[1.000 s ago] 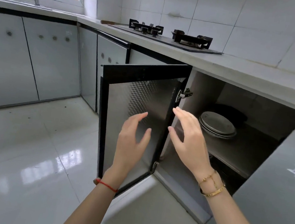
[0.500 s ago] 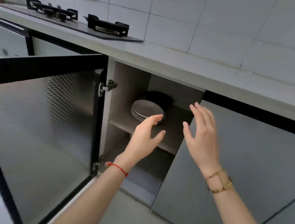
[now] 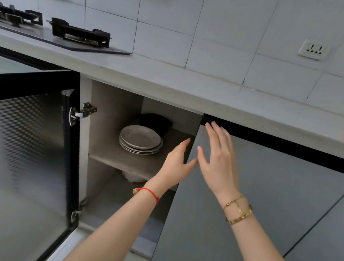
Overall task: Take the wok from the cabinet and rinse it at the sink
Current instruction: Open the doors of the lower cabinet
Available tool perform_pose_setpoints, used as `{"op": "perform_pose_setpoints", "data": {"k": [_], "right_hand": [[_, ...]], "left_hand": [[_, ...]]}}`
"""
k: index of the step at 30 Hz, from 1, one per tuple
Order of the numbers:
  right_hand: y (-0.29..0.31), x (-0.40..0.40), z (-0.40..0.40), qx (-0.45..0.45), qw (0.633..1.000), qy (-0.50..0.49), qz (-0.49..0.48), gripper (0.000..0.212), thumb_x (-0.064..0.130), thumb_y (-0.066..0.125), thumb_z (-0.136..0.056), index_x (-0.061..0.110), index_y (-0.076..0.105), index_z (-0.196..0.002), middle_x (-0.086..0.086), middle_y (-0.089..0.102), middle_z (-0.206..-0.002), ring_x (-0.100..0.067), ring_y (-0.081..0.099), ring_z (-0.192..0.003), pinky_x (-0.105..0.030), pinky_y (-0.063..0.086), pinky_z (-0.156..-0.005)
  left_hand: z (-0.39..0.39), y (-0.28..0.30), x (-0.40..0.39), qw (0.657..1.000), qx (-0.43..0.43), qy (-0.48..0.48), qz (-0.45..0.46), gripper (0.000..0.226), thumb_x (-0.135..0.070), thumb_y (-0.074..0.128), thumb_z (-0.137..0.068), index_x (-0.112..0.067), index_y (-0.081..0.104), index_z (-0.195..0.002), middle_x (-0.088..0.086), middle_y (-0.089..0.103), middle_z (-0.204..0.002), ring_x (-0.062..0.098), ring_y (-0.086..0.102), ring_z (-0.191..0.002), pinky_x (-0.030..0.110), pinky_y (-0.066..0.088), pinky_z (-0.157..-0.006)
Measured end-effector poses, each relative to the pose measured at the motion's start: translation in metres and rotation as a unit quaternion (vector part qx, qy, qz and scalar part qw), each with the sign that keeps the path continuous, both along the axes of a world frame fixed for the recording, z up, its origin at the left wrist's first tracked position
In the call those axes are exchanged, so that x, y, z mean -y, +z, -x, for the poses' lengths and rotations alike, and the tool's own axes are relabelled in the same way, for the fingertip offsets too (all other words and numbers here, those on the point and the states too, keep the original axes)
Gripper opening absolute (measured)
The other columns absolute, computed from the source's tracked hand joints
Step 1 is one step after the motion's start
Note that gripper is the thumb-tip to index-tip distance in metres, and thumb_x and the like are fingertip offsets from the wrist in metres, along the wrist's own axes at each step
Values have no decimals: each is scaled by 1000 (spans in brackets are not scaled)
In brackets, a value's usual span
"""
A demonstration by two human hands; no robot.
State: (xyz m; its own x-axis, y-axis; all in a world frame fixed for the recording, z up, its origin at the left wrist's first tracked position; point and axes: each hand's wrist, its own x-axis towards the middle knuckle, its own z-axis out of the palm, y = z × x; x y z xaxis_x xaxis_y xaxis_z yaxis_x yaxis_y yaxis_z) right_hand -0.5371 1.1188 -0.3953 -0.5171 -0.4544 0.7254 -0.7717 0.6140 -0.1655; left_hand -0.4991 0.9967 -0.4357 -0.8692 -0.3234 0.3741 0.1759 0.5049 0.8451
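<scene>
Left grip (image 3: 176, 166) is reaching into the open cabinet (image 3: 115, 104), fingers straight and spread, holding nothing, its fingertips going behind the edge of the closed grey door (image 3: 232, 216). Right grip (image 3: 217, 161) is hovering in front of that door near its top edge, fingers spread, also holding nothing; contact cannot be told. A dark rounded thing, possibly the wok (image 3: 154, 121), is sitting at the back of the shelf (image 3: 131, 160), behind a stack of plates (image 3: 140, 139). The left door (image 3: 15, 152) is standing open. On the bench (image 3: 194, 91) a gas hob (image 3: 54, 31) is lying. No readable writing.
</scene>
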Motion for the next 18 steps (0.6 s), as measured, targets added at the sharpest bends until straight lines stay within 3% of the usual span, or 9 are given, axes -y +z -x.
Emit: {"op": "perform_pose_setpoints", "data": {"k": [4,11,16,18], "right_hand": [[-3,-2,2,7,1000,-10,1,60,20,57,-97,13,34,-151,-4,33,-158,-22,25,-147,-29,17,-118],[-6,-7,-1,1,1000,-22,-14,62,23,56,-97,14,30,-153,-3,31,-159,-21,24,-148,-28,18,-118],[-8,-11,-15,-7,1000,-16,1,61,24,55,-98,14,30,-153,-3,34,-158,-20,26,-147,-30,20,-119],[-9,-15,-22,-7,1000,-11,8,61,25,54,-99,14,30,-153,-2,34,-158,-19,26,-147,-30,21,-120]], "left_hand": [[4,-1,-4,999,18,-27,-32,72,-35,60,-94,-14,27,-154,4,40,-155,19,37,-143,37,37,-115],[-2,-1,-2,999,27,-25,-22,61,-22,59,-95,-15,33,-150,3,49,-146,17,48,-133,22,41,-97],[-18,-4,-9,1000,4,-3,2,58,-17,61,-93,-13,39,-146,3,52,-140,15,51,-127,30,45,-105],[-27,-5,-11,1000,-3,4,0,54,-16,62,-93,-13,42,-143,1,54,-137,11,52,-120,25,45,-100]]}}
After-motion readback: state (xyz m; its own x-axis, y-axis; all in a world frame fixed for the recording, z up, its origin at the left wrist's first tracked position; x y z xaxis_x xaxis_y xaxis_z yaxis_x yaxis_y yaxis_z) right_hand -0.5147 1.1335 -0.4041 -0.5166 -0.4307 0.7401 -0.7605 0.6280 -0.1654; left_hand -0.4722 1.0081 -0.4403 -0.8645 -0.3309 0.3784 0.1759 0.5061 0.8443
